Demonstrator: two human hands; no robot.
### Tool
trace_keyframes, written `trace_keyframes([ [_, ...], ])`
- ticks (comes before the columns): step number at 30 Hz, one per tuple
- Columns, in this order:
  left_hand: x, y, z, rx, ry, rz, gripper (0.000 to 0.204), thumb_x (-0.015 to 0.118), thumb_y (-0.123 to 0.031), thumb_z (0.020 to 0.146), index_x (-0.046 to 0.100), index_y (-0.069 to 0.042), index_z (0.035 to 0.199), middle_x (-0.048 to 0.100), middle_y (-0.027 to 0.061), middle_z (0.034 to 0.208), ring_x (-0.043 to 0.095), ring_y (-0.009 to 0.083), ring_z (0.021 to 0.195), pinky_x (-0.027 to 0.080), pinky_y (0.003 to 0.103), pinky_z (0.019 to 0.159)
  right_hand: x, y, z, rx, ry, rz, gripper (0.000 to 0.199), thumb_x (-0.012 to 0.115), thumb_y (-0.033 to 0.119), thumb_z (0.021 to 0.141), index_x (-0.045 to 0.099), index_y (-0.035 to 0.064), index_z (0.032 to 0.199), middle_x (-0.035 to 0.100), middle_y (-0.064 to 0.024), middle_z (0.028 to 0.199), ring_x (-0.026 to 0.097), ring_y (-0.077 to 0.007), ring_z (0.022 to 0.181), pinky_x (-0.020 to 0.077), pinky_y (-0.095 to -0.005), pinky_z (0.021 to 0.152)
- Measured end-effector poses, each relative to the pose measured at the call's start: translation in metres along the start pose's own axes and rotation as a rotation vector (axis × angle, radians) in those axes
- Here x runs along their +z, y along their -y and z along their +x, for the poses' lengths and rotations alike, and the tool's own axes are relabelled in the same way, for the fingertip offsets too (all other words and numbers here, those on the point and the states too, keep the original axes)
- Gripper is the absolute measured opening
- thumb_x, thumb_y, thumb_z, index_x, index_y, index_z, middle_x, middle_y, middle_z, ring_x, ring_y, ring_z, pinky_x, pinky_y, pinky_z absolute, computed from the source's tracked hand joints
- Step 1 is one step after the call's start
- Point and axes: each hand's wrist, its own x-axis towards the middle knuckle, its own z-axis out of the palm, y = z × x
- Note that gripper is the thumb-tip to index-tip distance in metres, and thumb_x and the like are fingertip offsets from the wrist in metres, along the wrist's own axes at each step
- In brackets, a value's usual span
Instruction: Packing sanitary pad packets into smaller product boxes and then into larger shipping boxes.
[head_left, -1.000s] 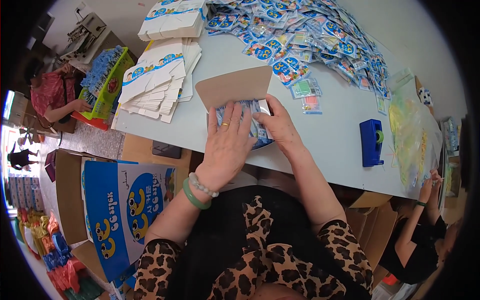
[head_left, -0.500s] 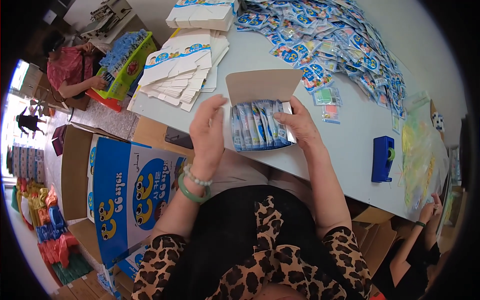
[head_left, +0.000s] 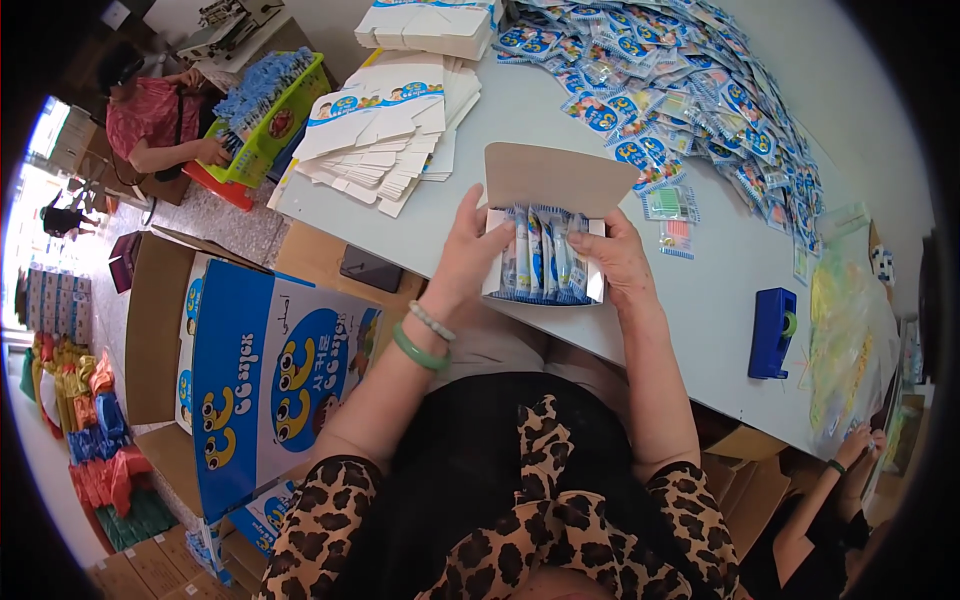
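Note:
A small open carton (head_left: 560, 178) with its flap raised rests at the table's front edge. Upright inside it, in a row, stand several blue-and-white candy packets (head_left: 543, 258). My left hand (head_left: 468, 248) is closed round the carton's left side, with the thumb over the packets. On the opposite side my right hand (head_left: 625, 262) grips the wall, its thumb reaching in over the packets too. The fingers behind the carton walls are partly hidden.
Loose packets (head_left: 690, 90) form a big heap at the back right. Flattened cartons (head_left: 385, 125) are stacked back left. A blue tape dispenser (head_left: 770, 335) stands right. A large shipping box (head_left: 260, 370) is at my left. Two other people work nearby, one beside a green basket (head_left: 268, 140).
My left hand, apart from the carton before, has come in to its left side with the thumb over the packets. My right hand stays on the carton.

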Motion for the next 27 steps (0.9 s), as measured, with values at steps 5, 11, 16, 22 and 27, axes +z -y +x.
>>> trace_keyframes([
  [5,-0.009,-0.023,0.009,-0.061,0.238,-0.043,0.053,0.063,0.0,0.085,0.047,-0.005,0.136,0.061,0.0072,0.12,0.058,0.0154,0.108,0.047,0.03,0.094,-0.009,0.005,0.004,0.08,0.056,-0.085,0.051,0.071,-0.002,0.072,0.058,0.0016,0.121,0.064,-0.0093,0.112,0.063,-0.0184,0.101,0.0512,-0.0326,0.088],
  [11,-0.031,-0.019,0.03,0.004,0.355,0.102,0.025,0.061,0.005,0.083,0.071,-0.002,0.105,0.057,0.0149,0.127,0.061,0.021,0.107,0.05,0.03,0.094,-0.013,0.006,0.008,-0.219,0.292,-0.158,0.026,0.062,0.002,0.081,0.069,0.0024,0.106,0.063,-0.0105,0.115,0.06,-0.019,0.107,0.0467,-0.0301,0.093],
  [16,-0.052,-0.034,0.023,0.532,0.424,1.02,0.038,0.052,-0.002,0.081,0.07,-0.014,0.112,0.056,0.0147,0.133,0.042,0.0345,0.132,0.026,0.043,0.111,-0.021,-0.003,0.017,-0.429,0.32,-0.596,0.022,0.059,0.007,0.083,0.071,0.0043,0.102,0.063,-0.0134,0.115,0.059,-0.0232,0.109,0.0438,-0.0302,0.095],
  [22,-0.016,-0.059,-0.027,0.529,0.51,1.222,0.052,0.067,-0.028,0.079,0.058,-0.012,0.127,0.053,0.0135,0.134,0.036,0.0347,0.136,0.02,0.056,0.111,-0.024,0.007,0.001,-0.145,0.172,-0.341,0.023,0.059,0.008,0.086,0.069,-0.0001,0.105,0.061,-0.0135,0.115,0.058,-0.0215,0.107,0.0423,-0.0296,0.096],
  [27,-0.011,-0.072,-0.047,0.511,0.525,1.385,0.073,0.077,-0.039,0.07,0.05,-0.017,0.134,0.044,0.0113,0.141,0.032,0.0296,0.139,0.019,0.058,0.112,-0.025,0.002,0.0,-0.179,0.272,-0.303,0.027,0.056,0.011,0.089,0.065,-0.0036,0.11,0.058,-0.0161,0.122,0.055,-0.024,0.114,0.0409,-0.034,0.1],
])
